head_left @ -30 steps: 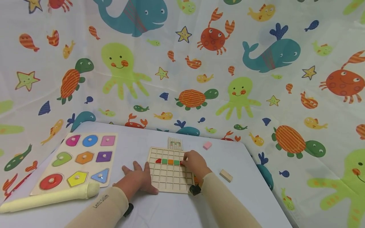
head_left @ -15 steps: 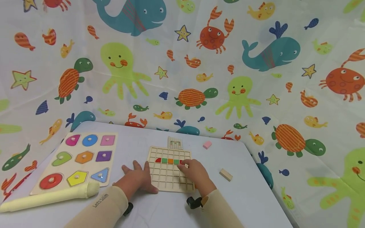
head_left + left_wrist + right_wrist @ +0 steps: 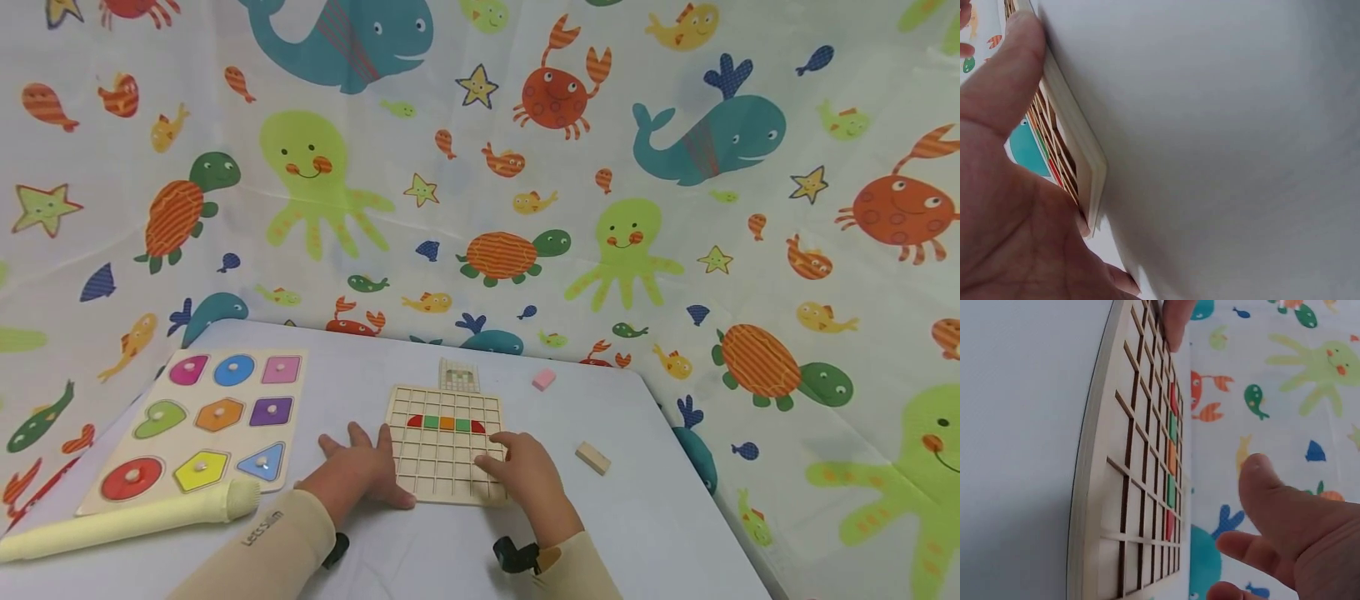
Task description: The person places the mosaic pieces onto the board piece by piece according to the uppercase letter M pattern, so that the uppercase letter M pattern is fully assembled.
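Grid board (image 3: 438, 467), touching left grip (image 3: 362, 468), below right grip (image 3: 527, 468)

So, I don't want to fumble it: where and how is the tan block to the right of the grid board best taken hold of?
Probably pinch the tan block at mid-length, by its two long sides, from above. It lies flat, is clearly longer than wide, and sits apart from the grid board, so both long sides look free.
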{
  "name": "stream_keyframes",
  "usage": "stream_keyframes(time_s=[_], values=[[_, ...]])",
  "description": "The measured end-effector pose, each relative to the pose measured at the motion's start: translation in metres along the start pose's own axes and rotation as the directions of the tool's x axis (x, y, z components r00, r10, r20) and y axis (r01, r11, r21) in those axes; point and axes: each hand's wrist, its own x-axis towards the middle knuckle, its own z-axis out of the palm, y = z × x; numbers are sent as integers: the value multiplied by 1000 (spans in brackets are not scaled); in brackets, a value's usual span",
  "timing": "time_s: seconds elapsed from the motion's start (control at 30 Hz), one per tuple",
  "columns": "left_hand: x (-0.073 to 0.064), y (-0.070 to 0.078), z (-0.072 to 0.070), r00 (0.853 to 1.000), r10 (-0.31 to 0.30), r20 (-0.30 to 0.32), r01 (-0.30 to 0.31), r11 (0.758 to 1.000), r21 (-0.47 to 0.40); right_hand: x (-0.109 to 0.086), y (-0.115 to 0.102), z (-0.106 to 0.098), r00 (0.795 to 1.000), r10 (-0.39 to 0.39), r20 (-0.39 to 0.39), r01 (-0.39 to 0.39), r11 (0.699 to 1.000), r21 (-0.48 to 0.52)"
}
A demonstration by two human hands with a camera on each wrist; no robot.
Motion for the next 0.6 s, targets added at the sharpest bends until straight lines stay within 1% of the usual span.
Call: stream_keyframes(time_s=[0.2, 0.3, 0.6], values=[[1, 0, 1, 1000, 4, -8, -4, 1000, 7, -6, 9, -4, 1000, -6, 17, 7, 998, -62], [1, 0, 1, 1000, 2, -9, -2, 1000, 8, -9, 12, -9, 1000, 12, 20, -11, 997, -77], [2, -1, 3, 1000, 2, -11, -2, 1000, -3, -16, 24, -22, 998, 61, -7, -61, 993, -103]])
